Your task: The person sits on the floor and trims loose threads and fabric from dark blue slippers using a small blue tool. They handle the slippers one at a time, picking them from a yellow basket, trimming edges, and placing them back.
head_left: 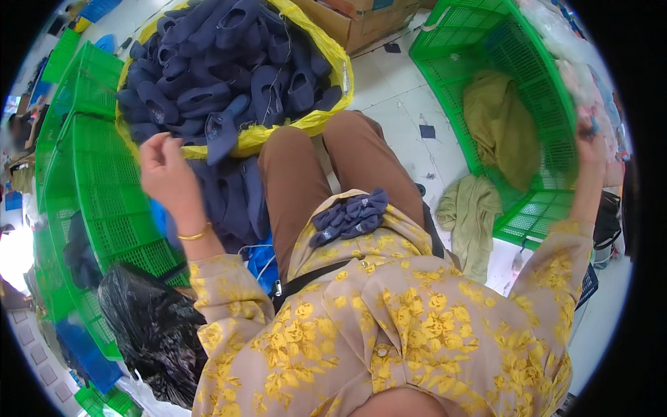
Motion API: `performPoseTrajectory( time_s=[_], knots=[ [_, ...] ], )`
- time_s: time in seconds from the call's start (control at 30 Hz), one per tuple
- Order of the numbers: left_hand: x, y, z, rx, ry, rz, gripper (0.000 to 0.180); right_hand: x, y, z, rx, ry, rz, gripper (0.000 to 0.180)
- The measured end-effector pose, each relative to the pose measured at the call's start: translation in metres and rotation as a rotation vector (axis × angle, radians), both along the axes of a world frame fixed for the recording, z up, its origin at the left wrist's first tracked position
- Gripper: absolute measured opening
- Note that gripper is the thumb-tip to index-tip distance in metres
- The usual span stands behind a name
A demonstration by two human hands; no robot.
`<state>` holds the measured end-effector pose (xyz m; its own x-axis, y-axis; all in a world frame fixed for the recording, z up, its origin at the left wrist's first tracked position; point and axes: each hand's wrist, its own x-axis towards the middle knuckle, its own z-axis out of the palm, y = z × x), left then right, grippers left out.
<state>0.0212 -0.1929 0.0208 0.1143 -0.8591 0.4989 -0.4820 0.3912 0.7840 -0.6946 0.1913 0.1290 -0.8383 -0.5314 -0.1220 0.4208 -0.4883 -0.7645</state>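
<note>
My left hand (165,167), its fingers curled together, is raised at the left edge of a yellow sack (340,59). Whether it pinches anything small cannot be made out. The sack is heaped with dark blue slippers (201,97); one slipper (221,133) hangs over its near rim. Out to the far right, my right hand (591,147) is closed around a small, blurred thing with a blue part (590,128). On my lap lies a bunched bundle of dark blue fabric pieces (349,217).
More slippers (240,198) lie below the sack. Green crates (111,187) stand at left beside a black plastic bag (149,326). At right, a green crate (445,52) holds olive cloth (497,118); paler cloth (472,208) drapes beside it. A cardboard box (361,24) stands behind.
</note>
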Motion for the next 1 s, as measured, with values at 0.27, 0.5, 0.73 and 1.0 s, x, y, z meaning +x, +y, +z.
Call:
performPoseTrajectory(
  time_s=[0.27, 0.5, 0.73, 1.0],
  knots=[
    [0.042, 0.011, 0.02, 0.009, -0.266, 0.156, 0.013, -0.091, 0.106, -0.043, 0.128, -0.146, -0.207, 0.009],
    [0.001, 0.035, 0.02, 0.07, -0.078, -0.178, 0.015, -0.015, 0.067, -0.076, 0.27, 0.048, -0.595, 0.007],
    [-0.053, 0.131, -0.041, 0.612, -0.481, -0.969, 0.021, 0.296, -0.057, -0.141, 0.874, 0.893, 0.545, 0.023],
    [-0.06, 0.165, -0.051, 0.494, -0.385, -0.822, 0.016, 0.413, -0.103, -0.166, 0.882, 1.053, 1.05, 0.022]
  ],
)
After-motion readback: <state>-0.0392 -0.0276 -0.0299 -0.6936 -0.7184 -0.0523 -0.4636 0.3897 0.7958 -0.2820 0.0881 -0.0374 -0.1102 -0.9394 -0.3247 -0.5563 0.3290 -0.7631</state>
